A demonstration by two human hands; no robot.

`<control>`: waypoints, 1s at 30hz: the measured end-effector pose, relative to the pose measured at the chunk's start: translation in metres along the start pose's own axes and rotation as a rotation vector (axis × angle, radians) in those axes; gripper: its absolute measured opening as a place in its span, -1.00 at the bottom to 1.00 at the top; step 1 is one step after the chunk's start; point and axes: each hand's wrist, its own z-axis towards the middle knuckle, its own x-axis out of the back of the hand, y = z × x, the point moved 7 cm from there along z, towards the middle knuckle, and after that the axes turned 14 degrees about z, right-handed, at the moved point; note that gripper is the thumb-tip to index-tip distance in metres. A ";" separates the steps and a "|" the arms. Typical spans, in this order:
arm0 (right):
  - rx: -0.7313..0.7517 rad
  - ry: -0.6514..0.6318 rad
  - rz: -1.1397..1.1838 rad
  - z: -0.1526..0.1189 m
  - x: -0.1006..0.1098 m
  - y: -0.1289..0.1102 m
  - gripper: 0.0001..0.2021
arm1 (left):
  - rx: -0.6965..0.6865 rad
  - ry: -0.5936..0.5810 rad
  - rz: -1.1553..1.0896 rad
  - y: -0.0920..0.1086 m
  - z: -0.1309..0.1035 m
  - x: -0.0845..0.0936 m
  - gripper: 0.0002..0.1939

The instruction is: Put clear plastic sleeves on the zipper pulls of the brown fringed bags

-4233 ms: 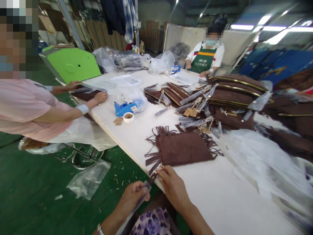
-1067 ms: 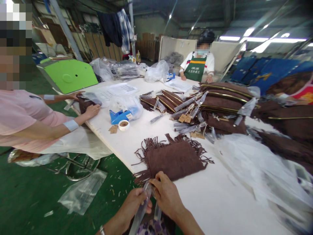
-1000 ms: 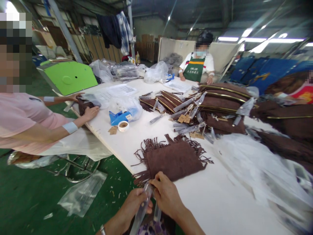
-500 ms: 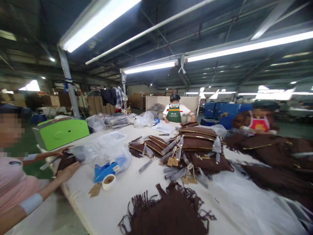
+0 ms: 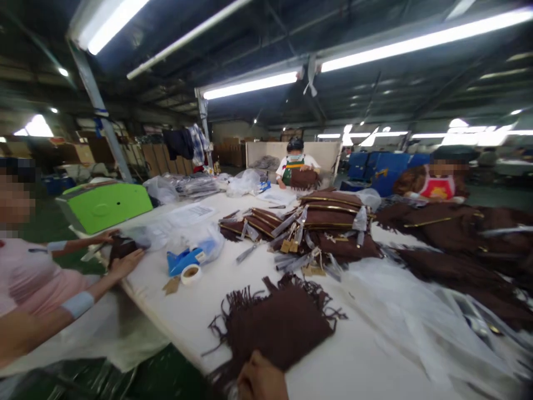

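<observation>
My right hand (image 5: 263,379) shows at the bottom middle, its fingers curled closed at the near edge of a dark brown fringed bag (image 5: 283,325). The bag lies flat on the white table, with fringe spreading along its far and side edges. My left hand is out of view. Beyond the bag is a pile of brown bags (image 5: 333,222) with gold zips, clear-wrapped parts and brown paper tags (image 5: 289,245).
A blue tape dispenser (image 5: 183,260), a white tape roll (image 5: 191,274) and clear plastic lie left, near a green machine (image 5: 108,205). A co-worker's hands (image 5: 127,262) handle a dark item at the left edge. Plastic sheeting (image 5: 400,311) and more brown bags (image 5: 449,233) cover the right.
My right hand has come into view at the fringed bag. The view has tilted down, showing more of the bag. The far co-worker now holds up a brown bag.
</observation>
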 end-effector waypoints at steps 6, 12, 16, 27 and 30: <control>-0.048 -0.098 0.034 -0.011 -0.003 -0.009 -0.80 | 0.027 -0.093 -0.222 -0.069 -0.057 0.010 -0.75; -0.028 -0.096 0.018 -0.011 -0.006 -0.009 -0.82 | 0.034 -0.091 -0.222 -0.062 -0.051 0.011 -0.78; -0.020 -0.085 -0.019 -0.011 -0.007 -0.009 -0.82 | 0.013 -0.103 -0.256 -0.061 -0.053 0.010 -0.75; -0.017 -0.102 -0.068 -0.010 -0.009 -0.010 -0.81 | -0.040 0.040 -0.269 -0.065 -0.036 0.010 -0.84; -0.043 -0.055 -0.063 -0.014 -0.006 -0.008 -0.81 | -0.064 0.028 -0.211 -0.060 -0.039 0.007 -0.85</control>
